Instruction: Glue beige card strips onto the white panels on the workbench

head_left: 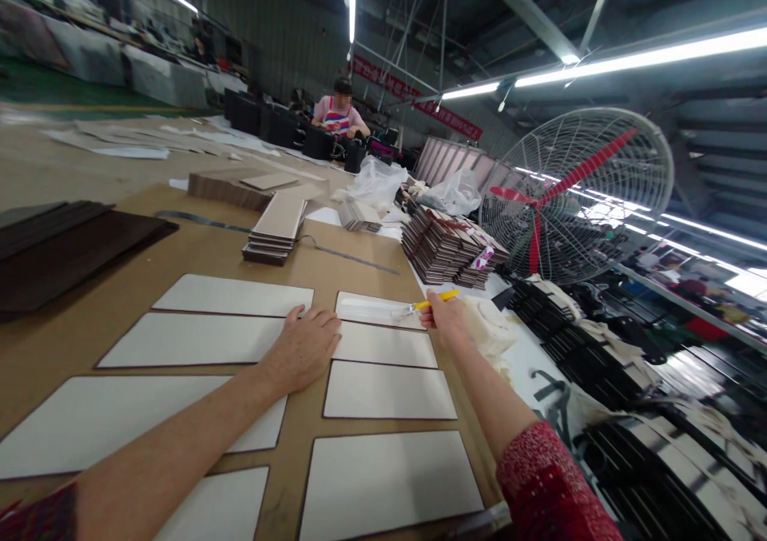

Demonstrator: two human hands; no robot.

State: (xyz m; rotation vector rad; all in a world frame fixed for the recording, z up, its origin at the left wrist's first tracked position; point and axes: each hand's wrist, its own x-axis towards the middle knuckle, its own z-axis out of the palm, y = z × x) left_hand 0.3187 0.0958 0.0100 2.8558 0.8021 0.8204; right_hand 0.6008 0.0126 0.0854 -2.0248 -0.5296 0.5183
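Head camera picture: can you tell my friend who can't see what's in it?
The right hand holds a yellow brush to a white panel; the left hand rests among other panels on a brown table. Beyond are stacked boards, a big fan and another person.

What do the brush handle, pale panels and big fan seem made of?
Brush handle: smooth plastic or painted wood, going by its even yellow.
Pale panels: perhaps matt-faced board; flat, dull, dark-edged.
Fan: likely metal, with a thin wire guard and evenly red, probably painted blades.
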